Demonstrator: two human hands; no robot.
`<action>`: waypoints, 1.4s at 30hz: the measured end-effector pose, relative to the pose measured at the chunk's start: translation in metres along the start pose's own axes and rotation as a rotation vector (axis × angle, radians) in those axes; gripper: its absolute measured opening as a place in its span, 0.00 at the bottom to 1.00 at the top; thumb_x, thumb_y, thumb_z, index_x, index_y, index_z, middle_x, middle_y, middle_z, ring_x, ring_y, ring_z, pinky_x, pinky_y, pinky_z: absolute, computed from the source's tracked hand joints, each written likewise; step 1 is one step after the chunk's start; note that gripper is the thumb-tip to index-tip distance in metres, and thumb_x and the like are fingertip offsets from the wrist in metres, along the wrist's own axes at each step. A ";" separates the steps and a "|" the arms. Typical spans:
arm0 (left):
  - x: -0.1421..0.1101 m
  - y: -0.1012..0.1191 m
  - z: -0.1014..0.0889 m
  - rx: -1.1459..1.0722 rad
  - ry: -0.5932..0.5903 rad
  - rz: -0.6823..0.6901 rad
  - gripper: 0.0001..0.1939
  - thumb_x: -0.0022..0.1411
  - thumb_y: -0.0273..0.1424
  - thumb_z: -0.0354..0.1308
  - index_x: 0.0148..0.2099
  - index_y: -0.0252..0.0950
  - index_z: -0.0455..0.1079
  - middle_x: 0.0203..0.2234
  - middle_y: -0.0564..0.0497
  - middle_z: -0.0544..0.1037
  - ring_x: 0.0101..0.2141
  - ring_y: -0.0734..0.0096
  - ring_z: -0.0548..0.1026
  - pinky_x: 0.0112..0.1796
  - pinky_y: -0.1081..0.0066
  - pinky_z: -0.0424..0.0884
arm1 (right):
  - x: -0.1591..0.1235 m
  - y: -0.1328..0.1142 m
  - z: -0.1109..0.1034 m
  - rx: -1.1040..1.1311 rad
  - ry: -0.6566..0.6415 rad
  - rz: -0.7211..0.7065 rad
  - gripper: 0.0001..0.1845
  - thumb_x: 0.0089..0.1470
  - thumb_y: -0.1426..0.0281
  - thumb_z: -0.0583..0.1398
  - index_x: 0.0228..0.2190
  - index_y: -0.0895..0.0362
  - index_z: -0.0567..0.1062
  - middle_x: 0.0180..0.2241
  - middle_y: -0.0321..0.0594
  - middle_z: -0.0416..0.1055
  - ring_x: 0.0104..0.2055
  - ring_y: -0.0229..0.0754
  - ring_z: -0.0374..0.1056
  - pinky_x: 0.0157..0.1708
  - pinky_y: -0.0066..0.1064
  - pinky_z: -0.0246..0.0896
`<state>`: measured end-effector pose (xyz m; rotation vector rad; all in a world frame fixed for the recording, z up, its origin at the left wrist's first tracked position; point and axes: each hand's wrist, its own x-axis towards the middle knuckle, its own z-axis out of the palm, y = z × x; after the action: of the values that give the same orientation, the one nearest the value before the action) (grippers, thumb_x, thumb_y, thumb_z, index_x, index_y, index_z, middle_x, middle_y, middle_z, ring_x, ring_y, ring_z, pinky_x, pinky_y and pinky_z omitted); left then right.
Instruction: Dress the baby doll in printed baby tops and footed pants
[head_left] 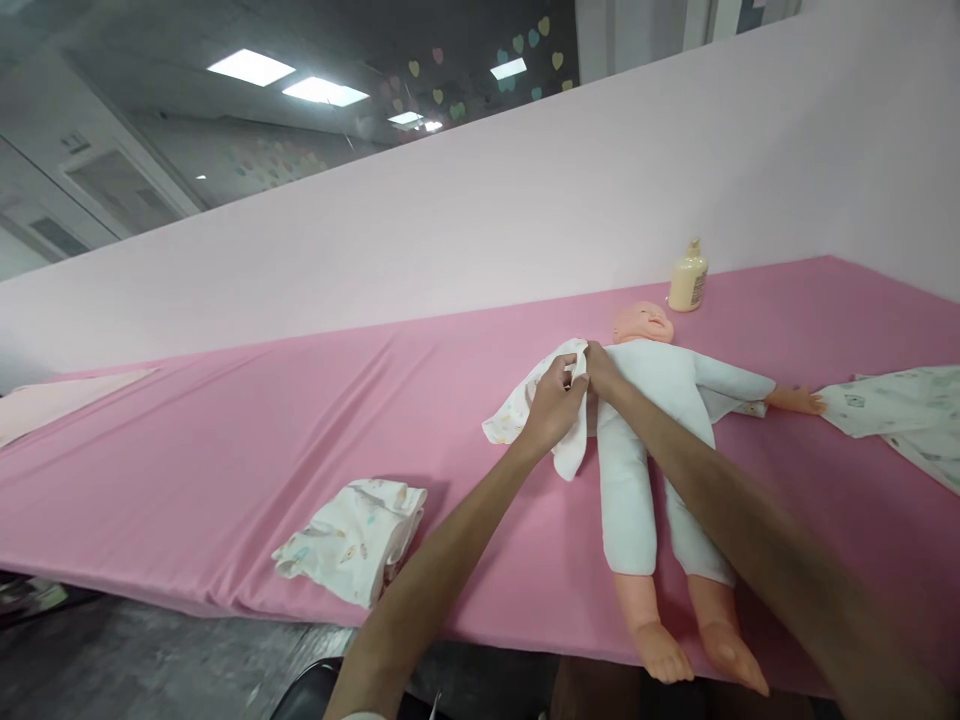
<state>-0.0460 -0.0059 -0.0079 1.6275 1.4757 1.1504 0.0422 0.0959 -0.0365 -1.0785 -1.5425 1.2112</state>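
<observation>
A baby doll (626,500) with a white cloth body lies on its back, head toward the wall and bare feet toward me. At its shoulder on the left side of the picture, a white printed baby shirt (517,410) is bunched up. My left hand (553,405) is closed on the shirt's fabric, fingers curled around the bunched opening. Close against it, my right hand (601,372) pinches the shirt's edge beside the doll's shoulder. The doll's arm on that side is hidden by the cloth and my hands. Its other arm stretches out to the right.
A folded printed cloth (360,540) lies near the table's front edge at left. Another printed garment (907,405) is at the right, by the doll's hand. A pump bottle (688,278) stands near the wall (450,240). Pink sheeting (225,450) covers the table.
</observation>
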 end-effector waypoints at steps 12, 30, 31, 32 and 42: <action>-0.013 -0.028 0.029 0.008 -0.050 0.037 0.19 0.62 0.28 0.49 0.55 0.36 0.62 0.37 0.49 0.75 0.37 0.68 0.72 0.39 0.68 0.67 | -0.009 -0.033 -0.021 -0.612 -0.166 0.051 0.23 0.51 0.70 0.58 0.50 0.61 0.69 0.39 0.45 0.74 0.37 0.42 0.70 0.35 0.28 0.64; -0.020 -0.025 0.010 0.281 -0.014 0.119 0.14 0.64 0.36 0.48 0.48 0.39 0.67 0.34 0.44 0.75 0.34 0.59 0.72 0.37 0.58 0.68 | -0.086 0.000 -0.120 -0.885 0.491 -0.189 0.18 0.56 0.63 0.53 0.44 0.59 0.72 0.46 0.48 0.71 0.49 0.48 0.65 0.50 0.37 0.58; -0.019 -0.019 0.011 0.300 0.054 0.160 0.13 0.64 0.36 0.48 0.47 0.39 0.68 0.37 0.43 0.75 0.37 0.58 0.72 0.39 0.58 0.68 | -0.100 0.008 -0.145 -0.847 0.560 -0.096 0.16 0.55 0.64 0.53 0.40 0.59 0.73 0.45 0.48 0.72 0.47 0.47 0.66 0.47 0.37 0.59; -0.017 -0.012 0.015 0.319 0.111 0.209 0.12 0.64 0.34 0.47 0.45 0.39 0.68 0.39 0.42 0.74 0.39 0.58 0.72 0.41 0.57 0.68 | -0.113 0.016 -0.168 -0.799 0.614 0.007 0.13 0.54 0.65 0.53 0.36 0.58 0.73 0.41 0.47 0.73 0.43 0.47 0.67 0.43 0.36 0.61; 0.070 0.061 0.167 0.763 -0.401 0.653 0.18 0.61 0.23 0.47 0.52 0.34 0.67 0.51 0.40 0.72 0.52 0.57 0.68 0.54 0.59 0.62 | -0.144 0.047 -0.208 -0.618 0.357 0.255 0.19 0.54 0.64 0.56 0.14 0.54 0.64 0.16 0.40 0.66 0.20 0.40 0.62 0.23 0.32 0.53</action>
<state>0.1304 0.0687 -0.0081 2.8121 1.1977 0.4772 0.2831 0.0112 -0.0696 -1.8292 -1.5564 0.6403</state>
